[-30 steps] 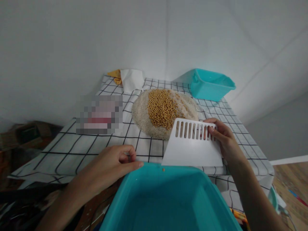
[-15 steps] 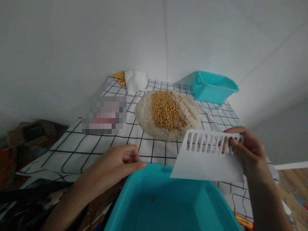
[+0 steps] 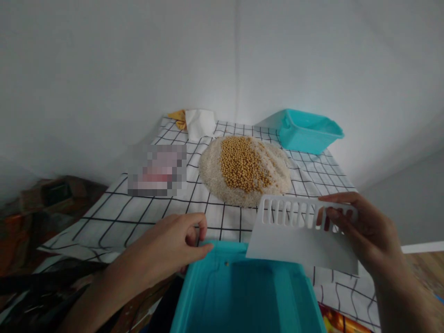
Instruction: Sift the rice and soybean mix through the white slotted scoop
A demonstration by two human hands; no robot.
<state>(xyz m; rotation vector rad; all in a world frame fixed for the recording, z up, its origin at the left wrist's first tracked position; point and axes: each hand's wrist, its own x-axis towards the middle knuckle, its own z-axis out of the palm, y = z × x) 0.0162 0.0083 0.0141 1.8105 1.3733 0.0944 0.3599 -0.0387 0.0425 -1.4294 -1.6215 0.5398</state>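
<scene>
We pinch a white slotted scraper (image 3: 301,245) in the grip of our right hand (image 3: 367,229), its long axis slanting crosswise by the far rim of the turquoise tub (image 3: 229,247). Ahead and leftward on the counter (image 3: 121,210) lies the bean-topped grain heap (image 3: 243,171); our left hand (image 3: 180,236) curls at the rim, its hold unclear.

Near tub (image 3: 249,296) plus far tub (image 3: 299,138): two. Left hand (image 3: 176,238) plus right hand (image 3: 369,233): two. One slotted scraper (image 3: 294,243), one grain pile (image 3: 211,171), one bean patch (image 3: 242,162).

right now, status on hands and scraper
Right hand gripping white slotted scraper. Left hand at rim of near teal bin. Scraper hiding part of that rim.
</scene>
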